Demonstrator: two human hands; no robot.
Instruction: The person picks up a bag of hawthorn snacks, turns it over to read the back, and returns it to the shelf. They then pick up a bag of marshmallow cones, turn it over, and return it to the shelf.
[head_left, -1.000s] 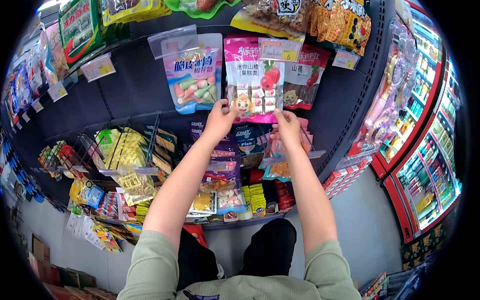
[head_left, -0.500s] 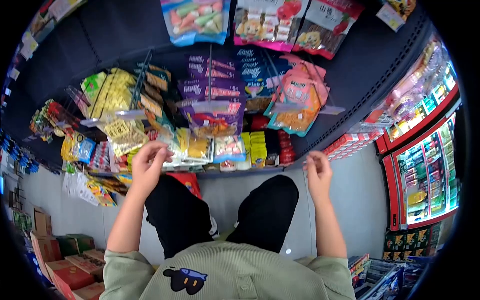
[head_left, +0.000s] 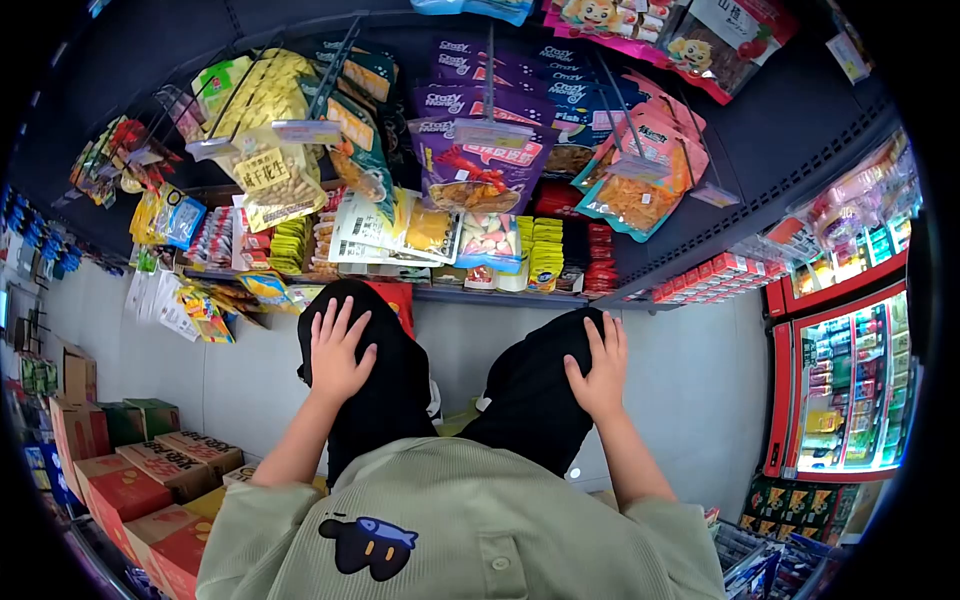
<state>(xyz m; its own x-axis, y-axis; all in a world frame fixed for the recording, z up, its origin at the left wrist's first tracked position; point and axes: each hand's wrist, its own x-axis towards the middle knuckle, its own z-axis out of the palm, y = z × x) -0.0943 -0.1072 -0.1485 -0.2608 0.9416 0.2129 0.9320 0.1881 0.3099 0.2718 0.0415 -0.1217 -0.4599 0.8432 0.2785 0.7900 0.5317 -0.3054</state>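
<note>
My left hand (head_left: 340, 350) lies flat on my left knee in black trousers (head_left: 375, 400), its fingers spread and nothing in it. Over my other knee rests my right hand (head_left: 600, 370), also empty, with fingers stretched out and the thumb apart. In front of both knees is a dark shelf (head_left: 440, 292) of snacks. Purple snack bags (head_left: 480, 165) hang in the middle. Yellow peanut bags (head_left: 275, 180) hang to their left, and pink and teal bags (head_left: 640, 180) to their right. White and yellow packets (head_left: 400, 235) lie on the shelf below.
At the right stands a red-framed drinks fridge (head_left: 850, 380). Cardboard boxes (head_left: 150, 490) are stacked on the floor at the lower left. A red bag (head_left: 395, 305) is at the shelf's foot beside my left knee. Metal hanging hooks (head_left: 490, 75) jut out from the shelf back.
Both hands have come down from the air in front of the shelf onto my knees, their curled fingers now spread. The view has shifted, so the hanging bags appear higher and further right.
</note>
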